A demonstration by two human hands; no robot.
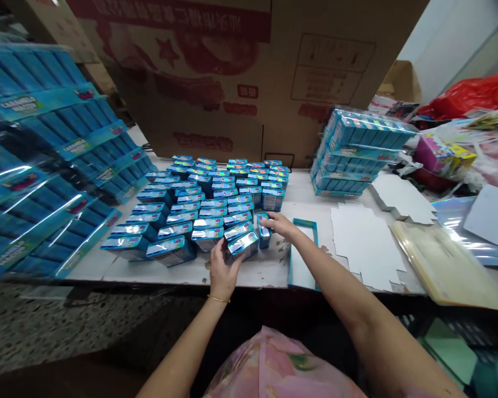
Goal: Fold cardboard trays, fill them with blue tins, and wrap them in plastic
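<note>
Blue boxes (pixel 208 235) stand in rows left of the open tray (pixel 290 268). Left hand (pixel 223 273): fingers parted against the rows' near edge. Right hand (pixel 279 224): fingertips on the narrow box (pixel 264 235) nearest tray. Grip, both: cannot tell.

The white surface (pixel 290 254), scuffed with small brown marks near its front edge, bears rows of small blue boxes (pixel 211 213) standing upright and close together in its middle. Tall stacks of wrapped blue packs (pixel 87 132) rise at the left end. A large brown carton (pixel 274 77) stands along the back. Right of the rows lies an open blue tray (pixel 291 270) with a pale inside, near the front edge. Behind it, toward the right, sits a shorter stack of wrapped packs (pixel 348 157). Flat white card cutouts (pixel 365 246) lie farther right, beside a pile of clear plastic sleeves (pixel 452 265).
</note>
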